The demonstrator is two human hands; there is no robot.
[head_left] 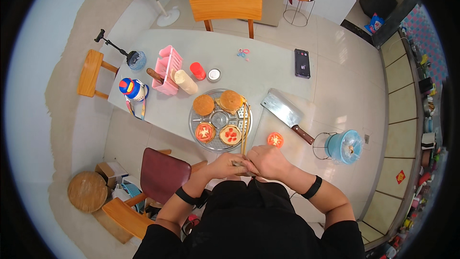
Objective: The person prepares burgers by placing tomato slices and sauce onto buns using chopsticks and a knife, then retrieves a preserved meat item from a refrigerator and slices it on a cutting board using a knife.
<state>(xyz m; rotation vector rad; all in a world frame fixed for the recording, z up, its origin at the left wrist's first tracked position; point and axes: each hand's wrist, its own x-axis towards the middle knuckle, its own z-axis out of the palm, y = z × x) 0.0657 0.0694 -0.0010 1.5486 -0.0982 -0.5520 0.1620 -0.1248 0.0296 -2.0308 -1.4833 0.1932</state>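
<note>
My left hand (227, 165) and my right hand (268, 162) meet close to my body, below the table edge. Between their fingers is a small thing, mostly hidden, that I cannot make out. Just beyond them, a round metal tray (220, 147) bears two browned buns (203, 105) (230, 100), the right one with egg showing at its edge. Nearer on the tray are a bun topped with a tomato slice (205, 132) and one with red dabs (230, 135). Wooden chopsticks (245, 126) lie across the tray's right side. Another tomato slice (275, 139) rests beside my right hand.
A cleaver (284, 108) lies on the board (267, 126) at right. Behind the tray stand a pink holder (168, 72), a red-capped container (197, 71) and a small round tin (214, 75). A child's bottle (133, 89) is at left, a phone (302, 63) at far right. A blue bin (343, 146) stands right.
</note>
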